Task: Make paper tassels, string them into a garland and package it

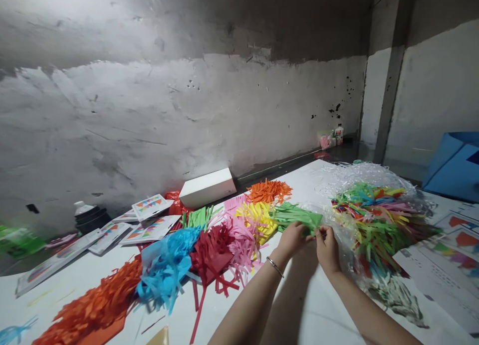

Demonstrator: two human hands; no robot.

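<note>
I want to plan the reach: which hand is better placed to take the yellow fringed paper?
Probably the left hand. It is on the side of the yellow fringed paper, while the right hand is nearer the clear plastic bag. Both hands pinch the green fringed paper.

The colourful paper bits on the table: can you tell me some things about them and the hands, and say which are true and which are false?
1. Both hands, the left hand and the right hand, pinch a green fringed paper. True.
2. The blue fringed paper lies next to the red fringed paper. True.
3. The white box stands on top of the orange pile. False: it sits on the table by the wall.
4. The left wrist wears a bracelet. True.
5. The clear plastic bag holds only blue strips. False: it holds strips of many colours.
</note>
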